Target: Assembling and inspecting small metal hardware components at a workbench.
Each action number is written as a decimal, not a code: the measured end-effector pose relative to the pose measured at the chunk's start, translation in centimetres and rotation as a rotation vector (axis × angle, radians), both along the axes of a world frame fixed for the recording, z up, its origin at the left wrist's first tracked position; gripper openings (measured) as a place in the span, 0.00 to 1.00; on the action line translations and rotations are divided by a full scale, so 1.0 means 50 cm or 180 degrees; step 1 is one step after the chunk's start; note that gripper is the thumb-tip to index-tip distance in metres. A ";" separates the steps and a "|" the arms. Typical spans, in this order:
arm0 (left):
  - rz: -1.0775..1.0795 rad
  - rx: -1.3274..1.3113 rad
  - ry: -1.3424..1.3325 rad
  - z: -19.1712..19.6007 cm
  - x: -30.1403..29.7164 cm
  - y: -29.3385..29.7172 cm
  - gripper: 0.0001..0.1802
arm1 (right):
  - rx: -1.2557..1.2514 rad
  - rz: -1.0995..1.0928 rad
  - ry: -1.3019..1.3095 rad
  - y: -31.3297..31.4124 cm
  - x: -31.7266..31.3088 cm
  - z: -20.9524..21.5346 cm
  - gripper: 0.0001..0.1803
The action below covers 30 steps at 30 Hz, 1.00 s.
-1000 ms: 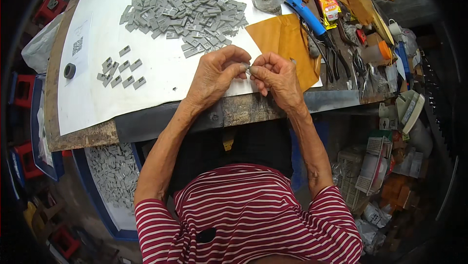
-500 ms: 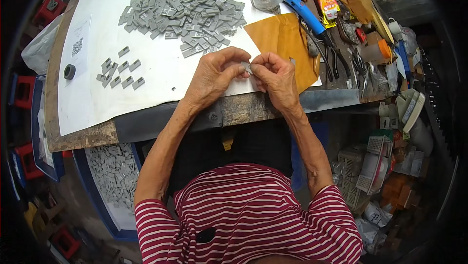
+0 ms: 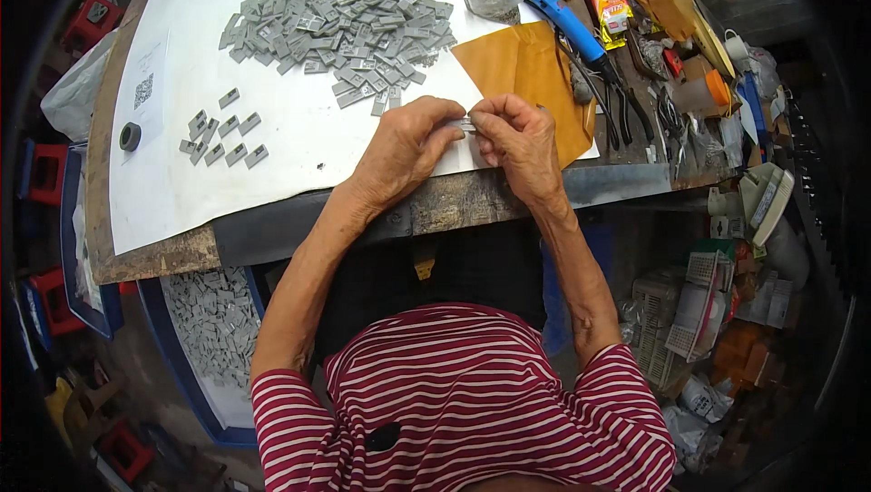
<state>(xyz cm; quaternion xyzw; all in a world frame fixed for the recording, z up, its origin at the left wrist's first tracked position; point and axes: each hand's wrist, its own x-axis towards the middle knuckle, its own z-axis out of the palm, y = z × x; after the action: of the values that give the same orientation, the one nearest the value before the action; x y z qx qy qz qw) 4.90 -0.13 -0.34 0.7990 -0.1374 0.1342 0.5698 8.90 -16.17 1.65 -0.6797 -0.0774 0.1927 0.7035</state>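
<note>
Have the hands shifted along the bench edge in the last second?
No. The left hand and right hand stay pinched on a small grey piece, beside the orange sheet.

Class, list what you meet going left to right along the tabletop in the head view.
Small black tape roll → short rows of grey rectangular pieces → left hand → right hand → blue-handled tool → black-handled pliers.

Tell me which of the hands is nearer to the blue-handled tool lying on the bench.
Right. The right hand sits just below-left of the blue-handled tool, over the brown paper sheet; the left hand is farther left, on the white sheet.
</note>
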 end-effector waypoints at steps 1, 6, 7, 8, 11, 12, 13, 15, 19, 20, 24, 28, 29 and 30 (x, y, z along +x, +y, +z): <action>0.0000 0.0055 -0.0021 0.002 0.000 0.000 0.09 | 0.0071 0.0027 0.0020 -0.001 0.001 -0.001 0.05; 0.0075 0.0276 -0.0159 -0.001 0.001 0.002 0.09 | 0.0266 -0.0008 0.0112 0.001 0.000 -0.002 0.07; 0.0092 0.0288 -0.0200 -0.004 0.002 0.002 0.09 | 0.0263 0.0025 0.0141 -0.001 0.001 -0.003 0.07; 0.0102 0.0299 -0.0200 -0.006 0.003 0.003 0.09 | 0.0262 0.0060 0.0170 -0.003 0.002 -0.004 0.08; 0.0183 0.0378 -0.0228 -0.008 0.003 0.010 0.09 | 0.0408 0.0018 0.0155 0.002 0.004 -0.008 0.09; 0.0198 0.0382 -0.0220 -0.006 0.002 0.010 0.09 | 0.0321 -0.0021 0.0144 0.001 0.004 -0.005 0.09; 0.0235 0.0400 -0.0207 -0.003 0.000 0.014 0.09 | 0.0247 -0.0038 0.0139 0.002 0.001 -0.001 0.09; 0.0306 0.0423 -0.0344 -0.010 -0.002 0.018 0.09 | 0.0093 -0.0086 0.0051 0.001 -0.002 0.005 0.09; 0.0489 0.0753 -0.0289 0.007 -0.005 0.027 0.09 | 0.0065 -0.0204 0.0095 -0.018 -0.007 0.007 0.08; 0.0540 0.0813 -0.0207 0.018 -0.008 0.034 0.09 | 0.0029 -0.0178 0.0057 -0.023 -0.010 0.010 0.08; 0.0983 0.0953 -0.0202 0.039 -0.019 0.102 0.08 | 0.0084 0.0020 -0.0129 -0.032 -0.017 0.008 0.08; 0.1501 0.1282 -0.0082 0.028 -0.026 0.211 0.09 | 0.0206 0.0113 -0.0146 -0.042 -0.029 0.019 0.08; 0.1614 0.1302 -0.0012 0.030 -0.029 0.240 0.10 | 0.0222 0.0124 -0.0121 -0.045 -0.031 0.021 0.08; 0.1748 0.1382 0.0020 0.025 -0.031 0.274 0.10 | 0.0187 0.0139 -0.0129 -0.049 -0.033 0.021 0.08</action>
<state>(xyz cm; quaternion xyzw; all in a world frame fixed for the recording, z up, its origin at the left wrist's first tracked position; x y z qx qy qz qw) 3.36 13.56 0.90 0.9091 0.0591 0.2476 0.3297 7.24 -18.63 2.72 -0.6607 -0.1120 0.1918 0.7170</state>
